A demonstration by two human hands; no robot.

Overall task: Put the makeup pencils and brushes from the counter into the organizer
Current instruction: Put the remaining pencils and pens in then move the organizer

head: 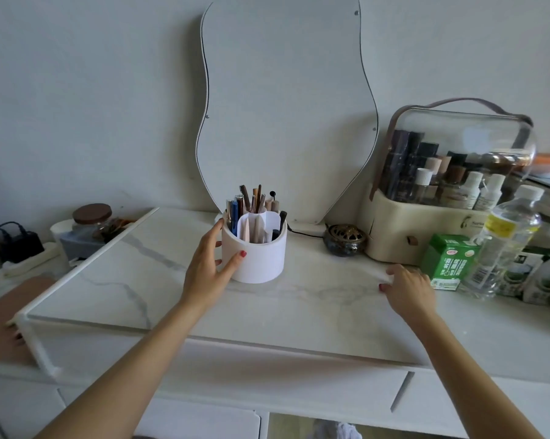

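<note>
A round white organizer [261, 258] stands on the marble counter [299, 305] in front of the mirror. Several makeup pencils and brushes [251, 201] stick up from its compartments. My left hand [208, 267] cups the organizer's left side, thumb on its front wall and fingers round the back rim. Fingers curled, my right hand [406, 288] rests on the counter to the right, and I see nothing in it. No loose pencils or brushes show on the counter.
A wavy mirror [286, 106] leans on the wall. At the right stand a dark incense burner [345, 239], a cosmetics case with a clear lid [451, 198], a green carton [449, 261] and a plastic bottle [501, 242]. A lidded jar [91, 220] sits at left.
</note>
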